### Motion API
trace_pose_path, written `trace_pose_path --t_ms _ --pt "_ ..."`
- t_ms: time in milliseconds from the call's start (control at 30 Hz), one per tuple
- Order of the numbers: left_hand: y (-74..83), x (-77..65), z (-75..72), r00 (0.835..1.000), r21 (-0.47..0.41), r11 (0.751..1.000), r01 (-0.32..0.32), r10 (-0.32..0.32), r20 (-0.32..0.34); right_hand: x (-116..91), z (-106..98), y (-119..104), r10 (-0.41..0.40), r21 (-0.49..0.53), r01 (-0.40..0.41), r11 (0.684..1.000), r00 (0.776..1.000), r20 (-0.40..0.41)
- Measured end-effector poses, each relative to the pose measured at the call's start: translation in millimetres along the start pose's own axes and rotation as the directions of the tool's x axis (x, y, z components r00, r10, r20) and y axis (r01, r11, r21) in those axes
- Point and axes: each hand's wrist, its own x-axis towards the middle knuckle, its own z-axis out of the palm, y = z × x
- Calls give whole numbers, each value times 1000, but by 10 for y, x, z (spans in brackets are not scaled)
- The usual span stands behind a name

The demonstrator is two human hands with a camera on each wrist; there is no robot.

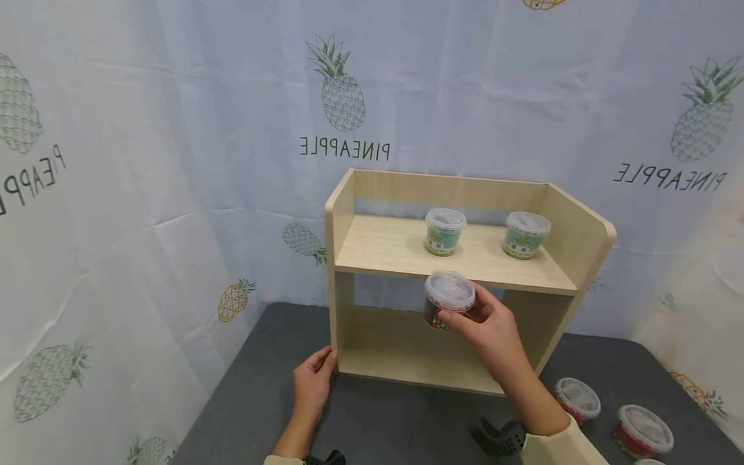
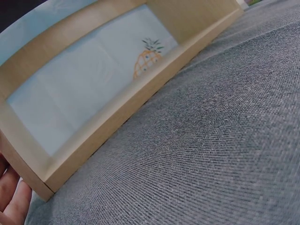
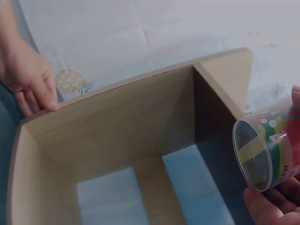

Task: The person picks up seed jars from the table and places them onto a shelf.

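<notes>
A small plastic tub (image 1: 449,296) with a clear lid and a red and dark label is held by my right hand (image 1: 494,326), thumb on one side and fingers on the other. It is up in front of the upper board of a light wooden shelf unit (image 1: 401,358). In the right wrist view, the clear round end of the tub (image 3: 253,154) faces the camera. My left hand (image 1: 314,381) grips the unit's lower left edge, its bent fingers against the outside of the side panel, as the left wrist view also shows.
Two green-labelled tubs stand on the upper shelf, one near the middle (image 1: 445,232) and one at the right (image 1: 526,235). Red tubs with clear lids (image 1: 578,399) (image 1: 644,430) sit on the grey cloth (image 1: 244,400) at the right. A pineapple-print curtain (image 1: 232,129) hangs behind.
</notes>
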Motion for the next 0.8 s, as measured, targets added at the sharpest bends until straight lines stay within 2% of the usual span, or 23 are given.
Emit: trace_pose_path --t_ms 100,200,333,433,533,667,800 --pt "-129 44 4 1000 6 1000 6 -6 -11 58 58 -104 -26 11 26 1000 999 23" --pt "-270 90 11 1000 15 1000 14 -14 -22 94 128 -242 -88 45 85 995 994 63" --pt "-335 105 11 999 25 999 -32 33 -29 181 236 -452 -167 79 158 984 980 112" --pt "-355 109 11 997 21 998 -57 58 -41 301 323 -576 -172 85 161 983 975 142" --pt "-375 113 20 998 15 999 -48 49 -51 435 410 -653 -148 79 137 987 975 164" --pt "-351 111 37 998 2 1000 -16 16 -54 608 508 -689 -119 45 113 993 977 177" --pt "-157 50 30 999 -1 1000 -25 25 -37 761 580 -686 -99 3 100 995 980 174"
